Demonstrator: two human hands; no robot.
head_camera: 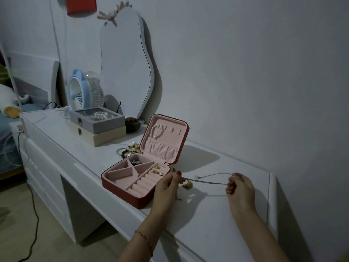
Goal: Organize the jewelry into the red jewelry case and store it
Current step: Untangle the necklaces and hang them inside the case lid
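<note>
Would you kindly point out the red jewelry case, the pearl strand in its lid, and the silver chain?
red jewelry case (120, 189), head view: front wall of the base.
pearl strand (157, 131), head view: middle of the loop.
silver chain (205, 182), head view: taut lower run between hands.

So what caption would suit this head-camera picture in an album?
Both hands, left hand and right hand, hold a thin necklace stretched beside the open red jewelry case.
</note>
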